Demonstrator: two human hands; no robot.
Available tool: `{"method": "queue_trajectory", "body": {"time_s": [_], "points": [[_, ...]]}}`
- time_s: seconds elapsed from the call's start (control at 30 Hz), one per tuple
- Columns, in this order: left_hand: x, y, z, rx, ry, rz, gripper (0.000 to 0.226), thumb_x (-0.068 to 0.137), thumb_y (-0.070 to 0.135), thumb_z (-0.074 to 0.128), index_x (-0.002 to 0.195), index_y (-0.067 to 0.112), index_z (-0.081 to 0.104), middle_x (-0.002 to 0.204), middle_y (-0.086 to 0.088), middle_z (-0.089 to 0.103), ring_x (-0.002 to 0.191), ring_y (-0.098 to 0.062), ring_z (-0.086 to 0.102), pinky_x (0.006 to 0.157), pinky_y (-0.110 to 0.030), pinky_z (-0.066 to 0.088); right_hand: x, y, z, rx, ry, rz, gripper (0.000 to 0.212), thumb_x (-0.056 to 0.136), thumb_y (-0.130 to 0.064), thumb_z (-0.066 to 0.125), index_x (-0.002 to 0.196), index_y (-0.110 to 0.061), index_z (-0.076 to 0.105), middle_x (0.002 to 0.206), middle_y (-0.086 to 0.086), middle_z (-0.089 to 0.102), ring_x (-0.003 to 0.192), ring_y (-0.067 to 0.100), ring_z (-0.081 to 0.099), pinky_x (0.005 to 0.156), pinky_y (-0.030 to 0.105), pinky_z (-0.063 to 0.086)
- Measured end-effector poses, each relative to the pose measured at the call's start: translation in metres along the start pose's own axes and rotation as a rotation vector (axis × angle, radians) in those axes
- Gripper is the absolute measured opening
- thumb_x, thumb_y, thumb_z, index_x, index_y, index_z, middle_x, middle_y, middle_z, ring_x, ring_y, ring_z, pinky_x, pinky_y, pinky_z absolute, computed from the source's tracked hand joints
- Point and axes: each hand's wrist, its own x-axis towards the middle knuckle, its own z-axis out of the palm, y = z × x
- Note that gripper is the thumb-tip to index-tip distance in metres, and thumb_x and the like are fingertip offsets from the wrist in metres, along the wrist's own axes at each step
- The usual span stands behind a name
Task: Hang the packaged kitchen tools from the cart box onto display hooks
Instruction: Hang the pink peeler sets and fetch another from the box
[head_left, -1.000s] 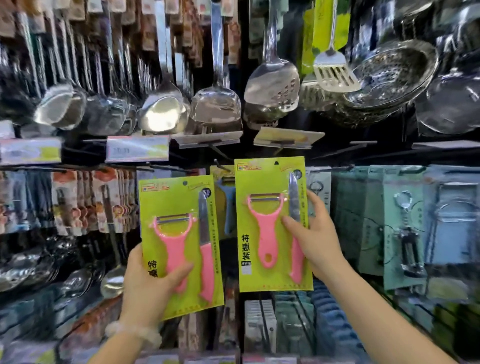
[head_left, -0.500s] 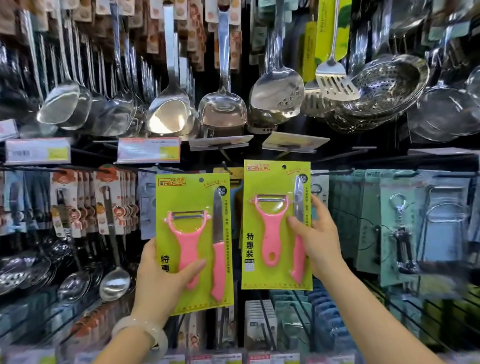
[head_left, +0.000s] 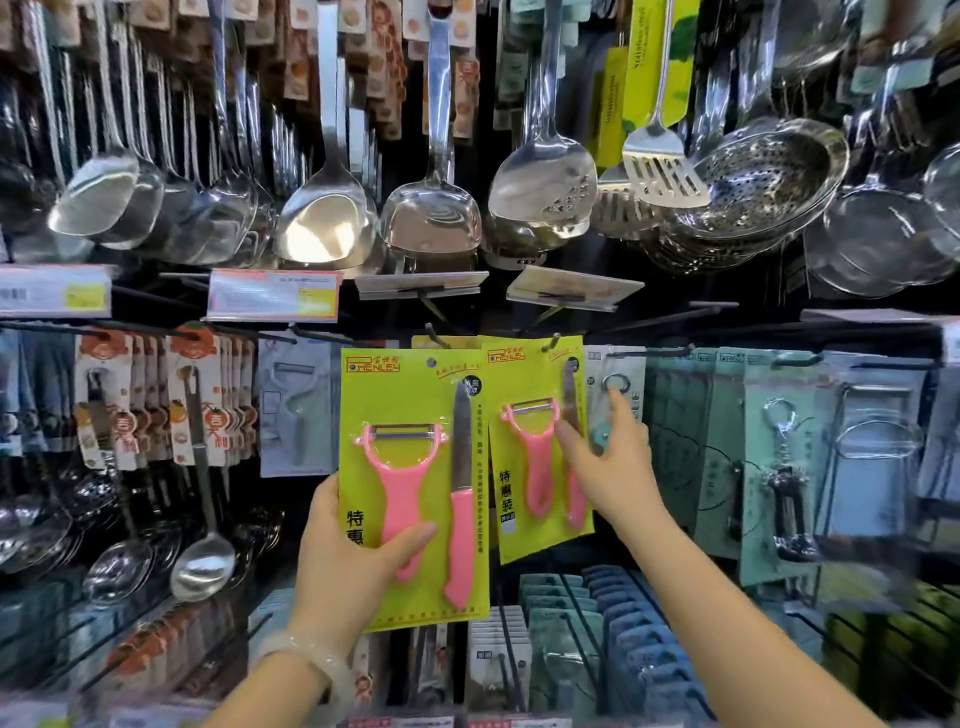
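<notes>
Once hung, right pack (head_left: 540, 447) unpinched.

you've got two lime-green cards: the near card (head_left: 413, 483) and the hung card (head_left: 537, 447), each with a pink peeler, a pink-handled knife, an orange logo and black characters. above you, shiny steel ladles (head_left: 327, 218) and a perforated silver colander (head_left: 763, 182). pale teal packs (head_left: 727, 441) hang to your right, white-and-yellow price tags (head_left: 272, 295) to your left.
</notes>
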Motion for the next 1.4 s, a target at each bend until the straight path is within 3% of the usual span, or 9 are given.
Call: {"method": "queue_trajectory", "body": {"time_s": [0.1, 0.2, 0.33, 0.47, 0.73, 0.87, 1.03, 1.23, 1.4], "points": [[-0.002, 0.0, 0.025, 0.022, -0.04, 0.034, 0.069, 0.062, 0.007, 0.084, 0.116, 0.022, 0.044, 0.098, 0.015, 0.056, 0.088, 0.002, 0.054, 0.061, -0.008, 0.041, -0.035, -0.016, -0.009, 0.165, -0.258, -0.106, 0.087, 0.077, -0.047, 0.064, 0.146, -0.035, 0.012, 0.141, 0.001, 0.041, 0.118, 0.009, 0.046, 0.1, 0.029, 0.039], [-0.004, -0.002, 0.05, 0.044, -0.095, 0.037, 0.073, 0.064, 0.015, 0.083, 0.125, 0.017, 0.044, 0.112, 0.005, 0.059, 0.105, -0.014, 0.056, 0.085, -0.022, 0.048, -0.048, -0.011, -0.01, 0.036, -0.411, -0.184, 0.099, 0.072, -0.045, 0.072, 0.142, -0.053, 0.001, 0.152, -0.012, 0.022, 0.136, 0.011, 0.033, 0.112, 0.039, 0.032], [-0.006, 0.008, 0.075, 0.044, -0.142, 0.079, 0.084, 0.071, 0.027, 0.079, 0.139, 0.017, 0.032, 0.128, 0.001, 0.053, 0.119, -0.018, 0.051, 0.1, -0.042, 0.044, -0.036, -0.005, -0.021, 0.015, -0.266, -0.23, 0.086, 0.082, -0.026, 0.069, 0.144, -0.046, 0.012, 0.145, -0.03, 0.021, 0.134, -0.003, 0.023, 0.115, 0.031, 0.024], [0.001, 0.02, 0.092, 0.038, -0.158, 0.106, 0.073, 0.078, 0.025, 0.074, 0.138, 0.021, 0.032, 0.118, 0.009, 0.053, 0.108, -0.009, 0.052, 0.085, -0.019, 0.043, -0.019, -0.007, -0.032, -0.022, -0.193, -0.209, 0.08, 0.086, -0.022, 0.065, 0.146, -0.04, 0.017, 0.139, -0.028, 0.026, 0.127, -0.004, 0.025, 0.111, 0.027, 0.026], [0.005, 0.019, 0.099, 0.047, -0.139, 0.103, 0.064, 0.077, 0.019, 0.074, 0.128, 0.026, 0.036, 0.102, 0.028, 0.045, 0.103, -0.005, 0.05, 0.072, -0.008, 0.037, -0.013, -0.002, -0.031, -0.083, -0.17, -0.216, 0.078, 0.087, -0.021, 0.063, 0.146, -0.04, 0.015, 0.151, -0.014, 0.029, 0.137, 0.011, 0.032, 0.111, 0.034, 0.032], [0.016, 0.014, 0.102, 0.075, -0.171, 0.019, 0.06, 0.077, 0.023, 0.074, 0.124, 0.023, 0.037, 0.11, 0.012, 0.055, 0.103, -0.01, 0.052, 0.084, -0.024, 0.041, -0.004, 0.002, -0.026, -0.13, -0.161, -0.203, 0.078, 0.087, -0.02, 0.063, 0.146, -0.04, 0.016, 0.151, -0.011, 0.031, 0.124, 0.013, 0.044, 0.107, 0.037, 0.038], [0.034, 0.002, 0.106, 0.228, -0.181, -0.053, 0.077, 0.077, 0.036, 0.072, 0.139, 0.015, 0.029, 0.122, -0.006, 0.056, 0.107, -0.024, 0.055, 0.086, -0.034, 0.047, 0.015, 0.015, -0.003, -0.129, -0.163, -0.119, 0.08, 0.087, -0.018, 0.063, 0.147, -0.037, 0.014, 0.153, -0.003, 0.029, 0.141, 0.018, 0.028, 0.109, 0.036, 0.031], [0.043, -0.004, 0.111, 0.527, -0.16, -0.167, 0.101, 0.082, 0.033, 0.067, 0.149, 0.019, -0.008, 0.148, -0.017, 0.024, 0.133, -0.033, 0.032, 0.103, -0.041, 0.036, 0.018, 0.023, 0.011, -0.325, -0.096, -0.1, 0.084, 0.089, -0.028, 0.06, 0.146, -0.043, 0.0, 0.124, 0.006, 0.041, 0.091, 0.015, 0.055, 0.087, 0.038, 0.049], [0.009, -0.011, 0.127, 0.833, -0.021, 0.326, 0.101, 0.078, 0.031, 0.071, 0.15, 0.013, 0.002, 0.157, -0.019, 0.005, 0.145, -0.033, 0.002, 0.116, -0.05, 0.003, -0.013, 0.05, -0.016, -0.491, -0.079, -0.112, 0.08, 0.092, -0.039, 0.052, 0.149, -0.027, -0.003, 0.145, 0.013, 0.022, 0.134, 0.029, 0.024, 0.109, 0.037, 0.028]]}}
